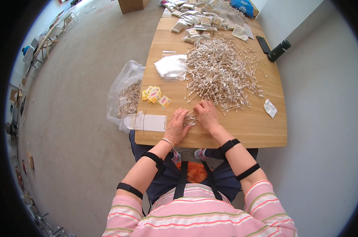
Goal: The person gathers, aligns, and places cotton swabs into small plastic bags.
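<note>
A small bundle of cotton swabs (190,120) lies on the wooden table near its front edge, between my two hands. My left hand (176,128) curls around the bundle's left side, thumb below and fingers above. At the other end, my right hand (206,115) has its fingers bent and pressed together against the swabs; its fingertips are partly hidden. Just beyond my hands spreads a large heap of loose cotton swabs (222,71). A white card-like strip (154,123) lies left of my left hand.
Yellow cards (152,93) and clear plastic bags (171,66) lie left of the heap. Many filled packets (202,19) cover the far end. A dark green bottle (279,50), phone (262,44) and crumpled paper (270,108) are rightward. A plastic sack of swabs (127,96) hangs beside the left edge.
</note>
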`<state>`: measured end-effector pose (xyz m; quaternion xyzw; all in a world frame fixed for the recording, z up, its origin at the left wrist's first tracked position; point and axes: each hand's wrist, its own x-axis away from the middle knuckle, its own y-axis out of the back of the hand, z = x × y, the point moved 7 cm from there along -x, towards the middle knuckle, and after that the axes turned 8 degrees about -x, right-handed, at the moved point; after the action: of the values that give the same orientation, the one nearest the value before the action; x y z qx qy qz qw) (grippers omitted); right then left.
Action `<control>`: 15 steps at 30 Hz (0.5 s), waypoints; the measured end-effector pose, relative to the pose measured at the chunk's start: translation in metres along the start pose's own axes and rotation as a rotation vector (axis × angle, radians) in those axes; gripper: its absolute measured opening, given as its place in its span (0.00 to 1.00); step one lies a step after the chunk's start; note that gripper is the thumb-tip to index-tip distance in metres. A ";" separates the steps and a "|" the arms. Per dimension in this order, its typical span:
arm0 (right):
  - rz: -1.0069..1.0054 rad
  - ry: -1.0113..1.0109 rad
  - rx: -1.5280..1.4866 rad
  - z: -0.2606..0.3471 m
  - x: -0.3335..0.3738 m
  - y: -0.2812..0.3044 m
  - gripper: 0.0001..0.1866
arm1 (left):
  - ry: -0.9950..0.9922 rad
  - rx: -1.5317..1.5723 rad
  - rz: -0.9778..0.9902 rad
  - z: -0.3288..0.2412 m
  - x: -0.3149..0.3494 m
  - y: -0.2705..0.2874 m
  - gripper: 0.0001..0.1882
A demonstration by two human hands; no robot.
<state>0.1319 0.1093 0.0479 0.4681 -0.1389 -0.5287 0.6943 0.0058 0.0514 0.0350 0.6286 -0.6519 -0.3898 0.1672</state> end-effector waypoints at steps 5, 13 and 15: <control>0.015 -0.108 -0.236 -0.011 0.027 -0.002 0.07 | -0.027 -0.005 0.020 0.003 0.003 -0.002 0.29; -0.381 -0.414 -0.783 -0.021 0.046 -0.016 0.13 | -0.048 -0.020 -0.001 -0.002 0.002 -0.001 0.28; -0.393 -0.418 -0.941 -0.020 0.047 -0.027 0.14 | -0.048 -0.005 0.004 -0.003 0.001 -0.003 0.28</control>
<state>0.1487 0.0786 0.0019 0.0095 0.0676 -0.7352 0.6744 0.0100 0.0501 0.0349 0.6173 -0.6562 -0.4058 0.1538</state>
